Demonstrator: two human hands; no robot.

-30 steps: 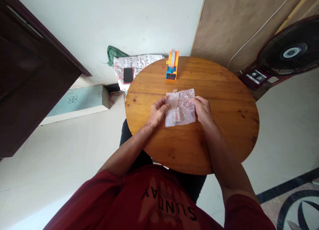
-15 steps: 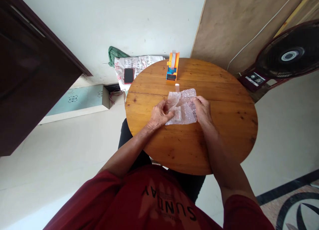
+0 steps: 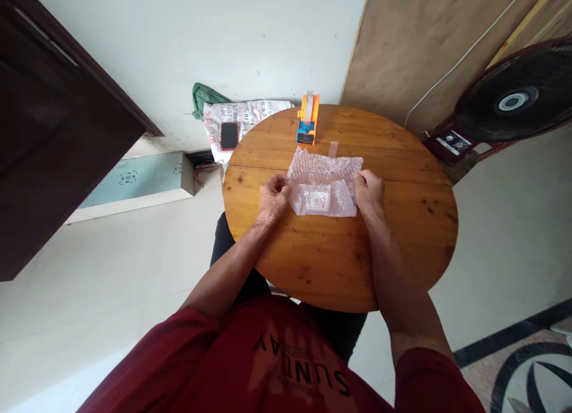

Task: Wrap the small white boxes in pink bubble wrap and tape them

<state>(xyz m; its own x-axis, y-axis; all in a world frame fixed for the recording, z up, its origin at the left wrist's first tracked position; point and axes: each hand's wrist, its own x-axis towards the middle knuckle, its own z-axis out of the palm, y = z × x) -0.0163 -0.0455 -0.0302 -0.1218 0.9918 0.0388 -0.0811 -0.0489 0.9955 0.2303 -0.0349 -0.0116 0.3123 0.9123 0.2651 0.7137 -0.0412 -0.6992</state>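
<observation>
A sheet of clear bubble wrap (image 3: 328, 167) lies spread on the round wooden table, its near part folded over. Under that folded layer shows a small whitish, box-like item (image 3: 318, 199) with reddish marks; what it is I cannot make out. My left hand (image 3: 273, 199) pinches the wrap's left edge, with thumb and fingers together. At the opposite edge, my right hand (image 3: 370, 192) is closed on the wrap. A short strip of clear tape (image 3: 333, 149) sits just beyond the far edge of the wrap.
An orange and blue tape dispenser (image 3: 308, 120) stands at the table's (image 3: 411, 222) far side. Left of it, a phone (image 3: 229, 136) rests on a printed white sack (image 3: 254, 110) beside a green bag (image 3: 208, 97). A large fan (image 3: 513, 102) is at the right.
The bubble wrap has been opened out wider, uncovering more of the whitish item. My left hand has shifted left to the wrap's edge. The tape strip now shows farther right.
</observation>
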